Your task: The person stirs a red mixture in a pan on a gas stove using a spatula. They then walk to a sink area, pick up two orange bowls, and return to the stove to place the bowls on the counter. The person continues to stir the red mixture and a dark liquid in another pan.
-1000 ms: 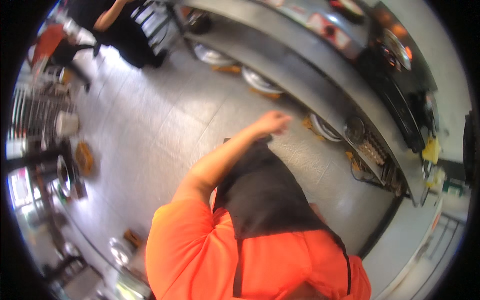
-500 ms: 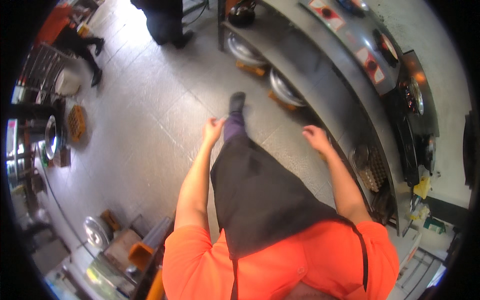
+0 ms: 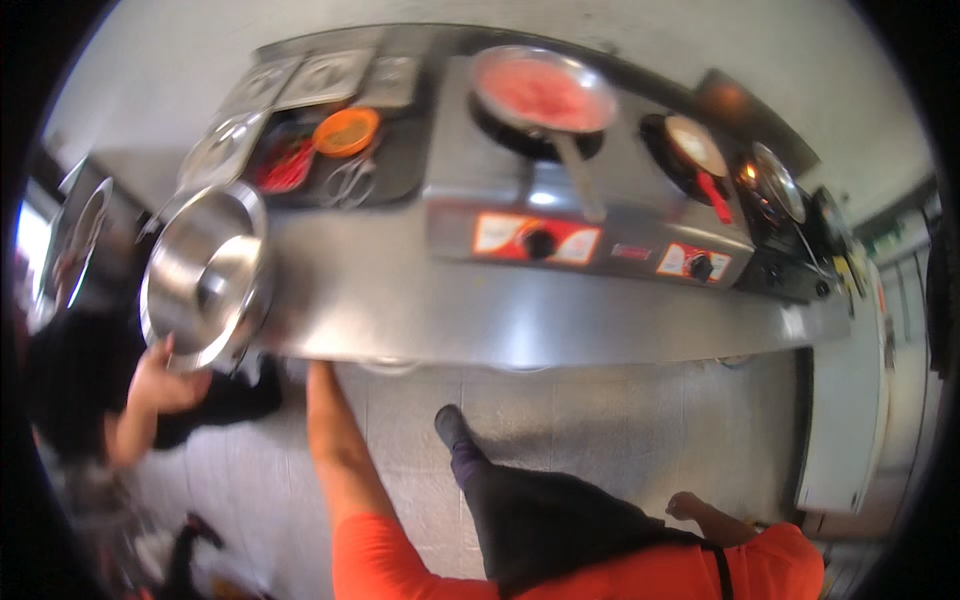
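Left forearm [image 3: 343,440] now reaches beneath counter [image 3: 410,305].

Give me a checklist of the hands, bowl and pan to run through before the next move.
1. Left hand in view: not ok; hidden by the counter, only the forearm shows.
2. Right hand away from the counter: ok; it hangs low, with nothing visible in it.
3. Co-worker's hand on the steel bowl: ok; it is at the rim.
4. Pan handle within the counter's front edge: ok.
5. Flame under the pan: cannot tell; the burner is covered.
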Demonstrator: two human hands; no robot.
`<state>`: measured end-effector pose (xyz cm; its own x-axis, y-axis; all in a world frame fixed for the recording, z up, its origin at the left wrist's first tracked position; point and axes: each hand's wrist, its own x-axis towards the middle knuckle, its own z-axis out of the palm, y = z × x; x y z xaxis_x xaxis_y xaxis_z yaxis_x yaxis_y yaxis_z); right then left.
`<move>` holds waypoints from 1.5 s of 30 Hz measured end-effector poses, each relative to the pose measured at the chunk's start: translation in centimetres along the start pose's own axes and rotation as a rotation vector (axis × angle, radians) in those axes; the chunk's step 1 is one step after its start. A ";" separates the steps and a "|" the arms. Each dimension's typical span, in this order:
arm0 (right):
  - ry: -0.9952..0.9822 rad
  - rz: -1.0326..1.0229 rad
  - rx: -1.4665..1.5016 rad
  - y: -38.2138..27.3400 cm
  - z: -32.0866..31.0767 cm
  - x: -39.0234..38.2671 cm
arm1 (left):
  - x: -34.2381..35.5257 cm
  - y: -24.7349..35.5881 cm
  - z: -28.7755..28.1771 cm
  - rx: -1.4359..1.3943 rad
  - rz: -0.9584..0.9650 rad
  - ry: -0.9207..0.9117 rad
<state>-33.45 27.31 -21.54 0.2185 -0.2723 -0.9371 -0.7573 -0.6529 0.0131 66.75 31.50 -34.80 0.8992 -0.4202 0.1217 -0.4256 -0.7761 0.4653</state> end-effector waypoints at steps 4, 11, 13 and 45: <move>-0.186 0.325 0.636 -6.7 1.3 -3.7 | 4.3 1.3 1.3 0.124 -0.115 -0.125; 0.362 -0.101 0.414 -6.7 -4.5 -0.2 | -0.6 1.3 -3.2 0.145 -0.257 -0.016; 0.287 0.053 0.603 -6.8 -6.4 0.8 | -3.6 3.4 -5.2 0.145 -0.243 0.028; 0.600 -0.235 1.202 47.0 -6.9 9.5 | -42.6 100.8 -43.4 0.193 0.815 -0.104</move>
<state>-62.76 -10.80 -27.40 0.4135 -0.7048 -0.5764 -0.6617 0.2023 -0.7220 -10.06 -8.41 45.00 0.2934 -0.9174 0.2689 -0.9557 -0.2741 0.1077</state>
